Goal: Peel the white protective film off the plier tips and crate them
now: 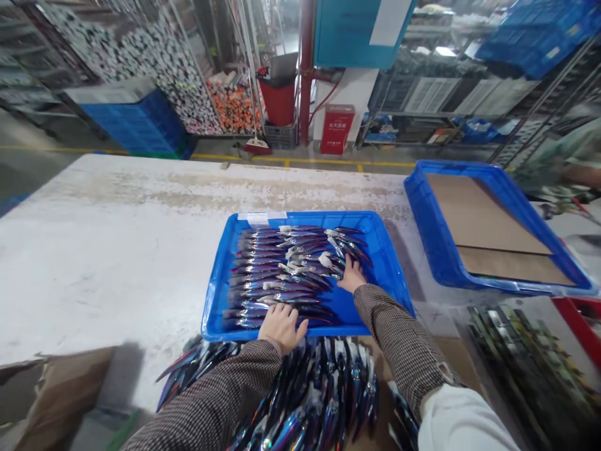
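Observation:
A blue tray (385, 300) holds rows of slender, shiny, dark purple fishing lures (258, 269) with pale wrapping at some ends. My right hand (352, 275) reaches into the tray's right part, its fingers bent around the end of a lure in the second column. At the front rim my left hand (280, 326) lies over the nearest lures with its fingers stretched out and its thumb apart; nothing shows in its grip. Below the tray, a pile of similar loose lures (323, 394) lies partly under my left forearm.
To the right stands another blue tray (422, 238) with cardboard sheets (488, 213) inside. Dark and yellowish lures (526, 363) lie at the lower right beside a red bin (577, 319). A cardboard box (75, 388) sits at the lower left. A co-worker's arm (577, 172) shows at the right edge.

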Demonstrator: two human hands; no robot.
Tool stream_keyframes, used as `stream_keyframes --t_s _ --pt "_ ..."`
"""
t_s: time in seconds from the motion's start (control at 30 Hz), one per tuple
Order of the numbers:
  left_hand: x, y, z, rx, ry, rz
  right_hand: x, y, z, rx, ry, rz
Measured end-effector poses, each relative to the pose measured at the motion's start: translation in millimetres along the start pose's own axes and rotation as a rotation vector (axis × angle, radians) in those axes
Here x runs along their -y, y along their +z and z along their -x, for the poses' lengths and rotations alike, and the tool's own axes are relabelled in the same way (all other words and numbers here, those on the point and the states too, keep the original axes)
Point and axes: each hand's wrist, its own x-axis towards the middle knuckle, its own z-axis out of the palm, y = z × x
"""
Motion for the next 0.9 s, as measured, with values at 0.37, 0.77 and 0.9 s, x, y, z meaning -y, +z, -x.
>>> stream_keyframes --t_s 0.37,0.77,0.9 --pt "-0.3 -9.2 3.6 -0.001 0.047 -0.004 11.5 -17.4 6.6 0.064 0.059 0.003" --pt "-3.6 -12.6 -2.2 0.015 0.015 -0.024 -39.6 -91.4 82.9 -0.108 0.024 -0.131" --pt "-5.4 -16.1 -5.0 0.028 0.018 -0.064 -90.4 -106.0 157.5 -0.214 0.063 -0.242"
